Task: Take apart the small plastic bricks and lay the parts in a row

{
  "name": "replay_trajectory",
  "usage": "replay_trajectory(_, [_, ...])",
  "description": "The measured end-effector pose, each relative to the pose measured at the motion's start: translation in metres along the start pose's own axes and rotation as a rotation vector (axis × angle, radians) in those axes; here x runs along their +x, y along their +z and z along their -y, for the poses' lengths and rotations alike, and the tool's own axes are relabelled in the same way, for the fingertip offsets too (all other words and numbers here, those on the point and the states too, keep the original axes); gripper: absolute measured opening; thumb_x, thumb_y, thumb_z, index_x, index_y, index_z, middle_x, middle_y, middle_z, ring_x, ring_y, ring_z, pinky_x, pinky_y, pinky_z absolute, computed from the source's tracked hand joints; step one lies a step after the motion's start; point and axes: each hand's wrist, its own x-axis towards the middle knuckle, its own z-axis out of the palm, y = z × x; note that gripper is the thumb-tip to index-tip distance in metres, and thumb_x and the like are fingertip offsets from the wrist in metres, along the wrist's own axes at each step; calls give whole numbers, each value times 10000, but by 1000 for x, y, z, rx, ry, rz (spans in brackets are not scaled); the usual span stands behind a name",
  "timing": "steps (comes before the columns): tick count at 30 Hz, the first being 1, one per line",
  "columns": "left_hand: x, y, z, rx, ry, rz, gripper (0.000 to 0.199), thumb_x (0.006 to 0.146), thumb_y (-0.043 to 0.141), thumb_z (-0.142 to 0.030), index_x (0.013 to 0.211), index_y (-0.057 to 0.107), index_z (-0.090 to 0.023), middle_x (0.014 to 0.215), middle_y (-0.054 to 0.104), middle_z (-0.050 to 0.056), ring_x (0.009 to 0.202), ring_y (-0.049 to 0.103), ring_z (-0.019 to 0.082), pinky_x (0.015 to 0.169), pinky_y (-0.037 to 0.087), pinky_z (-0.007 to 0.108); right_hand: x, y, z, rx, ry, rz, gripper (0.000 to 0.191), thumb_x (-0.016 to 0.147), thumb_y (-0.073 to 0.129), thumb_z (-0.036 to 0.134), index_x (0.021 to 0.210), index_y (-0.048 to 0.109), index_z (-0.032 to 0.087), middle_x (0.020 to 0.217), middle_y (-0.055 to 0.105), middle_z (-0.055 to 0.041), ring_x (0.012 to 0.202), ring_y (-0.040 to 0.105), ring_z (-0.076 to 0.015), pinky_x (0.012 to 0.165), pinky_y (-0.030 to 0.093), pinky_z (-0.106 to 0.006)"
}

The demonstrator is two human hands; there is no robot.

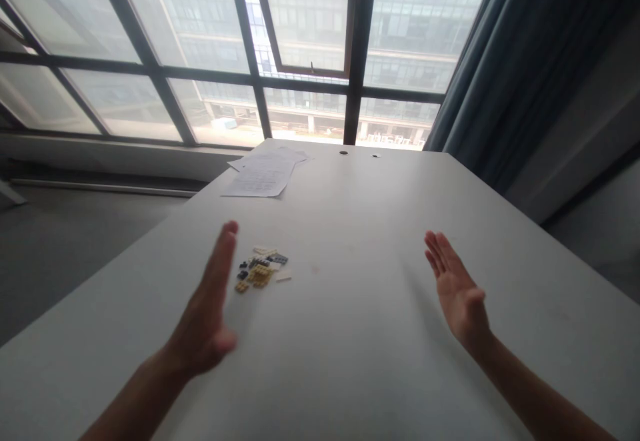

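Note:
A small pile of toy building bricks [261, 271] in tan, cream, grey and black lies on the white table [345, 334], left of centre. Just left of the pile, my left hand [205, 317] is held above the tabletop with its fingers stretched out and its thumb apart, holding nothing. Over on the right side of the table, my right hand [457, 291] is raised with the palm turned inward and the fingers straight. It holds nothing either, and the bricks are well away from it.
Printed paper sheets [265, 173] lie at the table's far left edge. Near the far edge are a dark round spot [343, 153] and a small white scrap [377, 155]. Windows [310, 114] stand behind the table, and a dark blue curtain [493, 74] hangs at the right.

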Motion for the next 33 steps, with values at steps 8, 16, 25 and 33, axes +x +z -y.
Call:
replay_trajectory(8, [-16, 58, -39, -6, 476, 773, 1003, 771, 482, -705, 1496, 11, -198, 1545, 138, 123, 1411, 178, 312, 1164, 120, 497, -45, -10, 3, -441, -332, 871, 1070, 733, 539, 714, 1499, 15, 181, 1549, 106, -117, 1420, 147, -326, 1175, 77, -506])
replay_trajectory(16, [-18, 59, -40, -34, 463, 838, 989, 780, 476, -695, 1494, 4, -198, 1545, 121, 115, 1412, 177, 295, 1170, 130, 481, -43, -4, 0, -450, -272, 935, 1028, 758, 520, 700, 1501, 44, 172, 1552, 98, -119, 1428, 128, -302, 1179, 71, -487])
replay_trajectory(25, [-13, 61, 12, 61, 371, 148, 548, 862, 553, -453, 1356, 429, -251, 1275, 593, 86, 1212, 523, 240, 1061, 379, 395, -55, 23, -11, -301, -331, 417, 247, 917, 449, 339, 895, 647, 194, 872, 678, -93, 862, 611, -211, 814, 486, -366])
replay_trajectory(33, [26, 68, 91, 289, -61, 326, 884, 748, 536, -678, 1426, 334, -147, 1473, 355, 171, 1370, 292, 350, 1093, 283, 503, 0, 113, 14, -439, -286, 606, 939, 820, 459, 659, 1458, 201, 20, 1496, 268, -232, 1392, 231, -323, 1128, 226, -465])
